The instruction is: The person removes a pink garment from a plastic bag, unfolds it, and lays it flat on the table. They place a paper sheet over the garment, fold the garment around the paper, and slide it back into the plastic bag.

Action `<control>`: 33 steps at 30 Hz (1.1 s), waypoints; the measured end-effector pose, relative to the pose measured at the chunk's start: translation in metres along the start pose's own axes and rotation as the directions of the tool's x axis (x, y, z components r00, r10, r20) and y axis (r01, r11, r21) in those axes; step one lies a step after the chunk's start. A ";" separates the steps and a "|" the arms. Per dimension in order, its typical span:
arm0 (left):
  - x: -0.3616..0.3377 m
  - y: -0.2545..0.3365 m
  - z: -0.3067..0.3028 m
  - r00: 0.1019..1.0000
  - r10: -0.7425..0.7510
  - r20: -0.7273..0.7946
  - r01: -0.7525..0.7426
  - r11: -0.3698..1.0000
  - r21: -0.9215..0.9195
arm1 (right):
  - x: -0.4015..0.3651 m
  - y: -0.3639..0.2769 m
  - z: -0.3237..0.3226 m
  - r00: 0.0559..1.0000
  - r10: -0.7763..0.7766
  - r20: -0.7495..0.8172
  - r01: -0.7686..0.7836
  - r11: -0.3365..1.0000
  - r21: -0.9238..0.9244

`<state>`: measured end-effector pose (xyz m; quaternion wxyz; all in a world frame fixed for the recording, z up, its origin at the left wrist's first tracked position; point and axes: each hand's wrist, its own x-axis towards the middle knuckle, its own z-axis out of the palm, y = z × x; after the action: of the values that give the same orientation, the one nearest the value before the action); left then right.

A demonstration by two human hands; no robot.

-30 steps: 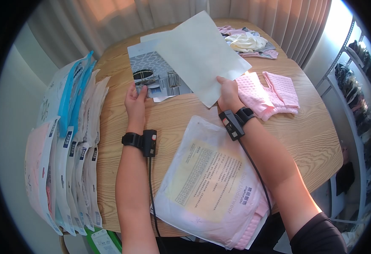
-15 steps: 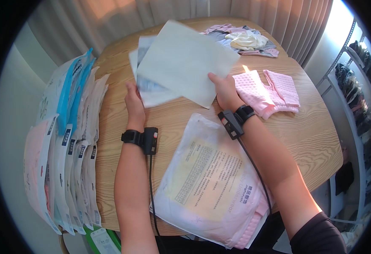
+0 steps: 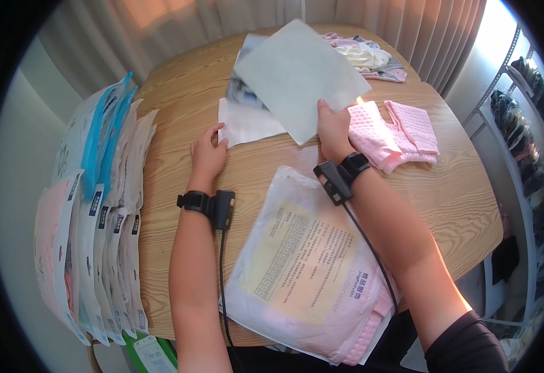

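My right hand (image 3: 334,127) grips the lower corner of a pale square sheet (image 3: 303,74), raised over the table. A blurred grey-blue printed piece (image 3: 242,93) shows behind that sheet's left side. Under them a white sheet (image 3: 247,123) lies on the wood, and my left hand (image 3: 210,149) is at its left edge, thumb and fingers apart. Nearest my right hand on the other side are folded pink textured garments (image 3: 377,133). A translucent printed bag (image 3: 309,261) with pink cloth inside lies between my forearms.
Several packaged bags (image 3: 107,217) stand in a row along the left edge of the wooden table (image 3: 446,205). A pile of clothes (image 3: 371,59) sits at the back right. Beyond the right edge is a metal shelf (image 3: 502,143) with dark wrapped items.
The pale sheet has moved up and right with my right hand. My left hand has let go of the papers and come down; the white sheet now lies on the table.
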<state>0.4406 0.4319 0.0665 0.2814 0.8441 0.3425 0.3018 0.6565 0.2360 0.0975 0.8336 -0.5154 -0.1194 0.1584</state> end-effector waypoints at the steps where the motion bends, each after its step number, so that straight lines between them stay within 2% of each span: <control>1: 0.002 -0.003 -0.002 1.000 0.021 0.019 -0.019 0.996 -0.082 | -0.005 -0.004 0.001 0.991 -0.132 0.010 0.132 0.977 -0.166; 2: 0.004 -0.005 -0.002 0.998 0.043 0.037 -0.037 0.986 -0.164 | -0.009 -0.007 0.001 0.965 -0.258 0.041 0.257 0.910 -0.324; 3: 0.004 -0.007 -0.001 0.998 0.042 0.037 -0.036 0.986 -0.164 | -0.009 -0.007 0.001 0.965 -0.258 0.041 0.257 0.910 -0.325; 5: 0.002 0.001 -0.003 0.997 0.074 -0.009 -0.072 0.917 -0.393 | -0.003 0.001 -0.002 0.963 -0.256 0.086 0.264 0.828 -0.495; 6: 0.000 0.005 -0.004 0.997 0.073 -0.009 -0.071 0.917 -0.393 | 0.000 0.006 -0.002 0.963 -0.255 0.087 0.264 0.828 -0.495; 8: -0.008 0.032 -0.014 0.987 -0.160 -0.006 0.122 0.775 -0.621 | 0.004 0.012 -0.002 0.971 -0.201 0.128 0.238 0.843 -0.482; 9: -0.010 0.038 -0.017 0.987 -0.161 -0.006 0.123 0.774 -0.621 | 0.004 0.011 -0.002 0.971 -0.200 0.129 0.237 0.843 -0.483; 11: -0.011 0.042 -0.020 0.981 -0.195 -0.018 0.107 0.607 -0.787 | -0.002 -0.003 0.000 0.989 -0.104 0.107 0.142 0.878 -0.457; 12: -0.009 0.039 -0.022 0.981 -0.195 -0.018 0.107 0.607 -0.788 | -0.005 -0.008 0.000 0.989 -0.104 0.107 0.142 0.878 -0.457; 14: -0.005 0.031 -0.029 0.960 -0.219 0.177 0.245 0.341 -0.908 | -0.006 -0.013 -0.001 0.984 -0.104 0.147 0.158 0.890 -0.429; 15: -0.004 0.027 -0.031 0.959 -0.219 0.177 0.246 0.341 -0.907 | -0.008 -0.014 -0.001 0.984 -0.104 0.147 0.158 0.890 -0.428; 17: -0.005 0.029 -0.036 0.954 -0.044 0.296 0.295 -0.042 -0.955 | -0.011 -0.012 0.001 0.978 -0.079 0.194 0.147 0.917 -0.370; 18: -0.006 0.031 -0.034 0.954 -0.044 0.297 0.295 -0.042 -0.955 | -0.012 -0.013 0.001 0.978 -0.079 0.193 0.147 0.917 -0.370; 20: -0.008 0.037 -0.023 0.976 -0.186 0.112 0.175 0.367 -0.914 | -0.011 -0.010 -0.001 0.957 -0.034 0.288 0.111 0.961 -0.254; 21: -0.009 0.039 -0.022 0.976 -0.186 0.112 0.175 0.367 -0.914 | -0.008 -0.007 -0.001 0.957 -0.034 0.288 0.111 0.961 -0.254; 22: -0.011 0.039 -0.021 0.986 -0.159 0.047 0.114 0.445 -0.888 | -0.004 -0.003 0.001 0.938 -0.226 0.263 0.307 0.893 -0.328; 23: -0.012 0.039 -0.020 0.992 -0.126 -0.016 0.053 0.519 -0.853 | 0.000 0.001 0.001 0.876 -0.410 0.253 0.481 0.779 -0.403; 24: -0.011 0.040 -0.020 0.992 -0.126 -0.016 0.053 0.519 -0.853 | 0.002 0.005 0.000 0.876 -0.410 0.252 0.481 0.779 -0.403; 26: -0.007 0.042 -0.019 0.970 -0.039 -0.240 -0.157 0.654 -0.740 | -0.001 0.007 0.003 0.953 -0.280 0.120 0.304 0.848 -0.434; 27: -0.006 0.043 -0.018 0.971 -0.037 -0.237 -0.156 0.652 -0.742 | 0.000 0.006 0.004 0.953 -0.281 0.117 0.304 0.847 -0.436; 29: -0.007 0.053 -0.019 0.951 0.036 -0.306 -0.221 0.773 -0.594 | 0.001 0.006 0.004 0.952 -0.151 0.266 0.210 0.956 -0.206; 30: -0.009 0.058 -0.017 0.951 0.035 -0.307 -0.220 0.773 -0.595 | 0.001 0.006 0.003 0.952 -0.151 0.267 0.210 0.956 -0.207; 32: -0.016 0.070 -0.013 0.903 0.127 -0.410 -0.354 0.759 -0.547 | -0.002 0.002 0.003 0.910 -0.297 0.288 0.359 0.913 -0.195; 33: -0.018 0.071 -0.013 0.903 0.126 -0.411 -0.354 0.759 -0.546 | 0.000 0.002 0.003 0.910 -0.296 0.290 0.359 0.913 -0.195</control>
<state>0.4502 0.3786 0.1176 0.4305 0.6778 0.1582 0.5747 0.6554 0.2393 0.0967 0.7565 -0.5616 -0.3291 0.0641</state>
